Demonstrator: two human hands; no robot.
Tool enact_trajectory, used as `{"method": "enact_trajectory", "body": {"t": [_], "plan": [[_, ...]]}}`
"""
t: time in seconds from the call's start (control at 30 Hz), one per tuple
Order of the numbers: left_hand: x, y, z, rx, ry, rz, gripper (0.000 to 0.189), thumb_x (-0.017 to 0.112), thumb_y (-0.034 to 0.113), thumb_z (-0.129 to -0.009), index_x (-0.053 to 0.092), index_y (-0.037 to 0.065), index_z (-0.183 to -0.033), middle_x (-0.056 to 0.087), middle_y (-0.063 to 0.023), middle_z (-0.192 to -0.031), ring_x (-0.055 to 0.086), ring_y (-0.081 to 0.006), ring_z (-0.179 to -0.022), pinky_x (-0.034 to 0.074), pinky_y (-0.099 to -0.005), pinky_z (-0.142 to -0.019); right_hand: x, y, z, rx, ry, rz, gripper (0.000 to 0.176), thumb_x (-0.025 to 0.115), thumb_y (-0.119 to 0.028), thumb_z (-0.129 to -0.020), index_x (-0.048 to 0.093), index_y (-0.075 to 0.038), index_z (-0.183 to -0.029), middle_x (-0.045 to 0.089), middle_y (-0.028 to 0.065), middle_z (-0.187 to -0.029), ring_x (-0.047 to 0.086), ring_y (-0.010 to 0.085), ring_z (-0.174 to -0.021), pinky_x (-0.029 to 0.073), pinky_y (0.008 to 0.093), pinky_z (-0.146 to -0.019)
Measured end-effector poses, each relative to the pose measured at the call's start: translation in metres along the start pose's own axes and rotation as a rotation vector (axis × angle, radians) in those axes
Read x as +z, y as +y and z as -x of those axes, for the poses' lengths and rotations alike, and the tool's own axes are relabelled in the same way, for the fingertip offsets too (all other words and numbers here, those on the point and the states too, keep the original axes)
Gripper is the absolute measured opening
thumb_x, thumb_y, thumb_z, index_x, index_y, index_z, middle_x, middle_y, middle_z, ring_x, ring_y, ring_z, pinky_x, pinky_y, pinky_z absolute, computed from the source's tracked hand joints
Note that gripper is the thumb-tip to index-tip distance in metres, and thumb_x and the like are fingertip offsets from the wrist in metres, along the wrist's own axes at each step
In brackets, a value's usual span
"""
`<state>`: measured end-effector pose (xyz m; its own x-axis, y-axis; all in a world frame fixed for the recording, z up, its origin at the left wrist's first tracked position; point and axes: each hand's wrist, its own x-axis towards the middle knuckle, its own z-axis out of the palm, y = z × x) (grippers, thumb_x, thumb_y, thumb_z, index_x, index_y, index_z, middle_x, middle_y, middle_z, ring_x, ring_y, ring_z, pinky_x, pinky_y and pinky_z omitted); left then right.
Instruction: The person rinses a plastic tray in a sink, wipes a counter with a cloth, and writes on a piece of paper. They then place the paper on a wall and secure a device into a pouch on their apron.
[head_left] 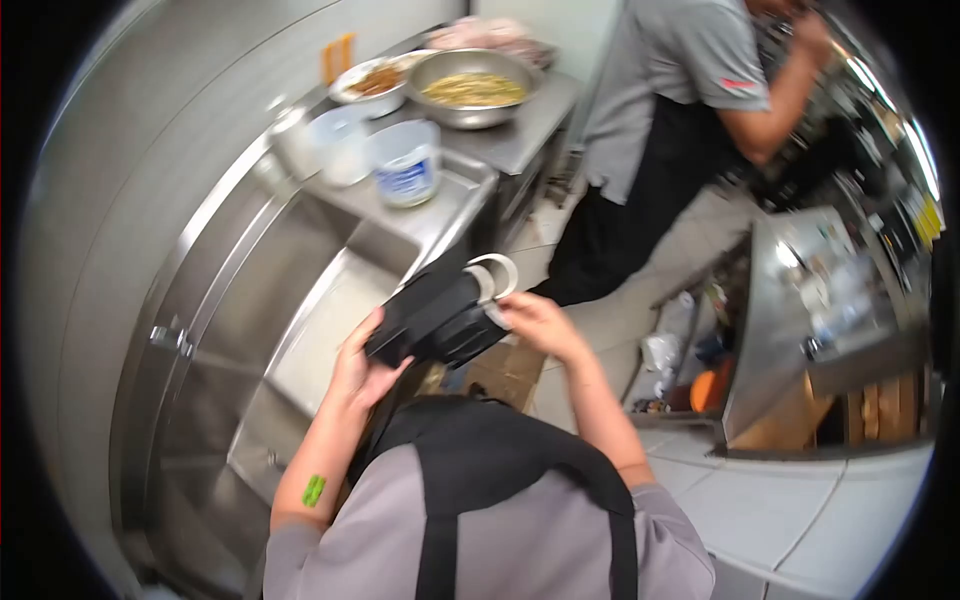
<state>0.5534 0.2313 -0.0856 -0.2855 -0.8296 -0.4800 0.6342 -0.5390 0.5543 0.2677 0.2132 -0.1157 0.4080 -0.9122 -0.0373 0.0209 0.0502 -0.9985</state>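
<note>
In front of my chest, a black boxy object (425,310) with two white loops (493,275) at its far right end is held tilted over the sink's edge. My left hand (362,368) grips it from the left and underneath, with the thumb along the near side. At the right end, next to the loops, the fingers of my right hand (538,322) close on its corner. Blur hides what kind of object it is.
A steel sink (335,300) lies at left. Beyond it stand clear plastic tubs (403,165), a white bowl (368,88) of brown food and a steel bowl (474,92). A co-worker (660,130) stands ahead right. A steel counter (790,330) with shelves is at right.
</note>
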Motion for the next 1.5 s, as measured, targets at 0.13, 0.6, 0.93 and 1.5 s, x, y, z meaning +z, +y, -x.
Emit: {"method": "enact_trajectory", "body": {"t": [0.13,0.6,0.93,1.5], "plan": [[0.041,-0.008,0.008,-0.102,-0.082,0.017,0.048,0.043,0.043,-0.091,0.056,0.003,-0.113,0.064,-0.0165,-0.103,0.067,-0.0250,-0.075,0.055,-0.0326,-0.045,0.040,-0.008,0.001,-0.140,-0.026,-0.102,0.053,0.055,0.005,-0.079,0.042,-0.001,-0.130,0.051,0.0071,-0.124,0.045,0.0170,-0.116,0.034,0.0319,-0.100],[0.049,-0.040,-0.028,-0.473,-0.529,-0.463,0.079,0.025,0.061,-0.087,0.044,-0.009,-0.119,0.059,-0.0229,-0.096,0.062,-0.0300,-0.080,0.055,-0.0401,-0.067,0.033,-0.014,0.017,-0.432,0.147,-0.940,0.064,0.076,-0.003,-0.064,0.049,-0.002,-0.122,0.059,0.0064,-0.115,0.055,0.0191,-0.107,0.041,0.0341,-0.095],[-0.028,-0.012,0.002,-0.348,-0.616,-1.740,0.026,0.059,0.029,-0.088,0.062,0.004,-0.093,0.061,-0.0011,-0.078,0.055,-0.0097,-0.075,0.044,-0.0259,-0.070,0.014,0.012,0.020,-0.346,0.312,-1.160,0.051,0.073,-0.026,-0.076,0.052,-0.005,-0.117,0.060,0.0082,-0.112,0.057,0.0237,-0.104,0.044,0.0412,-0.094],[-0.084,-0.030,0.028,-0.008,-0.528,-1.682,0.050,0.057,0.018,-0.087,0.042,-0.004,-0.130,0.059,-0.0025,-0.071,0.053,-0.0100,-0.065,0.045,-0.0237,-0.064,0.044,0.030,0.010,-0.106,0.565,-1.226,0.044,0.069,-0.013,-0.079,0.049,-0.001,-0.116,0.057,0.0105,-0.111,0.054,0.0247,-0.103,0.043,0.0430,-0.093]]}}
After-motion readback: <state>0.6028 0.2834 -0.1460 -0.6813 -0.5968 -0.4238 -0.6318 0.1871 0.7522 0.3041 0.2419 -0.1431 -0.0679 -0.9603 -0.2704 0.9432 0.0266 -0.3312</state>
